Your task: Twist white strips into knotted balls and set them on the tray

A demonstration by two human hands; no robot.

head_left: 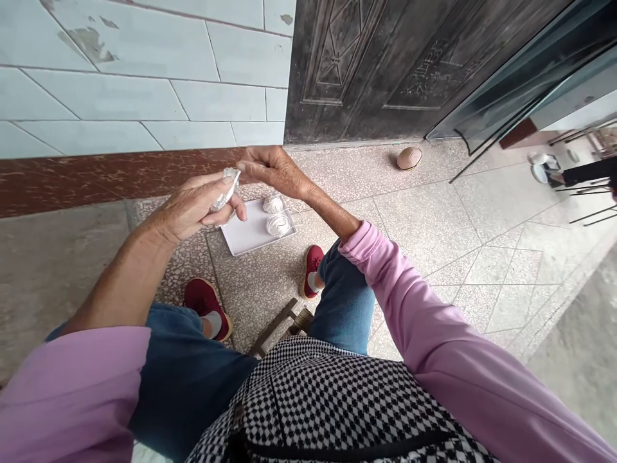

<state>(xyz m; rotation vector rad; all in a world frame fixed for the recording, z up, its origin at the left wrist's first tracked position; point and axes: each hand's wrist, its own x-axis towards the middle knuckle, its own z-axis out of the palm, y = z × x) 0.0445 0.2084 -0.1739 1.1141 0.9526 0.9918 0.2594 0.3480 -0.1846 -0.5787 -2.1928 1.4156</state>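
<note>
Terrazzo (263, 280) is filling mid-frame; left hand (200, 202) clutching white bundle (226, 193); right hand (276, 170) curling by its tip, grip unclear; loose coil (278, 226) possibly tangling.

Rm to reach into tray (248, 235) w/ 2 thread balls (278, 225) blocking 1 end.

Seen at upper left: a wall of pale, bluish-white glazed tiles (130, 96), chipped in places, above a reddish-brown marbled skirting (72, 180). Beside it, a dark grey door with raised geometric panels (371, 64). Farther right, hanging at the doorway, a translucent bluish-green plastic curtain (506, 96). Below, a speckled, pale terrazzo floor (424, 218) with dark joint lines, bordered at lower right by plain grey concrete (573, 347). Near the door's foot, resting on the terrazzo, a pinkish-tan oval object (409, 159) with a dark rim.
</note>
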